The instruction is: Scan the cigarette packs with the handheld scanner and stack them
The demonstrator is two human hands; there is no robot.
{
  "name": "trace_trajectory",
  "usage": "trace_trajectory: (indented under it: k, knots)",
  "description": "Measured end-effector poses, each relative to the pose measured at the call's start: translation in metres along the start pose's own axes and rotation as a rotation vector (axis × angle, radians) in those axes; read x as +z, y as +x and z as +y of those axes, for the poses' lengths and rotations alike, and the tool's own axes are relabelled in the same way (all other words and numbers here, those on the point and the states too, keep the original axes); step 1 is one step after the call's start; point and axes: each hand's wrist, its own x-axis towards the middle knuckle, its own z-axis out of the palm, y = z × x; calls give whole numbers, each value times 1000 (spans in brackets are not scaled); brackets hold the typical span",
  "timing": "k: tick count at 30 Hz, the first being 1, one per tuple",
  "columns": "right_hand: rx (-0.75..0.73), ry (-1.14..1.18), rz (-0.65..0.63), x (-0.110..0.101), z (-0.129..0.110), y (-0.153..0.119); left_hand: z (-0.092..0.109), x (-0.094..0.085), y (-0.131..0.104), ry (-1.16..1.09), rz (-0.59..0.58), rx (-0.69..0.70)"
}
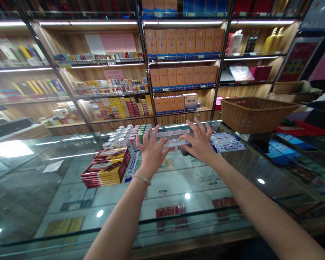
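Note:
My left hand, with a pale bracelet at the wrist, is over the middle of the glass counter. My right hand faces it. A narrow whitish stick-shaped packet stretches between them, its ends between thumb and index finger of each hand; the other fingers are spread. Left of my left hand sits a stack of red and yellow chocolate-pictured packs, with a blue-and-white stick packet beside it. Several similar blue-and-white packets lie right of my right hand. A small dark object shows partly under that hand.
Small clear-lidded jars and pink and green rolls stand behind the stack. A wicker basket is at the back right. The glass counter displays packs inside. Shelves of orange boxes line the wall.

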Motion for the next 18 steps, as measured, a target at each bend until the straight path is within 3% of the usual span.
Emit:
trace_trajectory:
  k: [9, 14, 18]
  knots:
    - [56, 97, -109, -8, -10, 4, -5, 1, 0, 18, 71, 116]
    - [147, 197, -178, -5, -18, 8, -1, -3, 0, 56, 59, 240]
    - [285, 316, -201, -1, -18, 11, 2, -2, 0, 34, 51, 208]
